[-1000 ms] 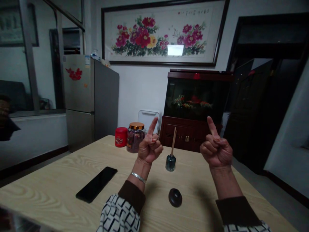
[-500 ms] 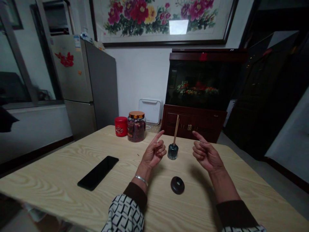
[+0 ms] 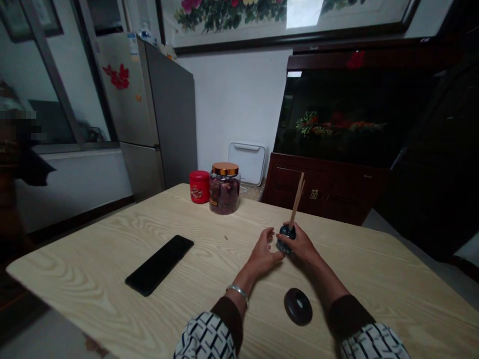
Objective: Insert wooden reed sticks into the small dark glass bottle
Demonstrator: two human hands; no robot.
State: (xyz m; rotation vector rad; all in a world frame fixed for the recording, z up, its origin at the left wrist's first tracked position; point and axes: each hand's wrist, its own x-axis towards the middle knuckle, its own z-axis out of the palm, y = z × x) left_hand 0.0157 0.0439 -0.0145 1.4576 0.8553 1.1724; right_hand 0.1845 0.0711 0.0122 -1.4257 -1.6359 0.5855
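Note:
A small dark blue glass reed diffuser bottle (image 3: 286, 233) stands on the pale wood table, with thin wooden sticks (image 3: 297, 202) rising tilted from its neck. My right hand (image 3: 305, 245) is wrapped round the bottle from the right, thumb across its front. On the left side, my left hand (image 3: 263, 255) is beside the bottle with fingers curved and apart; its thumb tip is close to the base, and I cannot tell if it touches. Nearer to me, between my forearms, lies a dark brown ring-shaped piece (image 3: 298, 306) with a hole in its middle.
A black phone (image 3: 160, 265) lies on the table (image 3: 93, 279) at left. Towards the back edge stand a red canister (image 3: 199, 187) and a clear jar (image 3: 225, 192) with a copper-coloured lid. Beyond are a fridge (image 3: 172, 119) and a dark fish tank cabinet (image 3: 329, 189).
Both hands, which were pointing with index fingers out on either side, have come together at the bottle. The right hand has taken hold of it. The view has shifted left and down.

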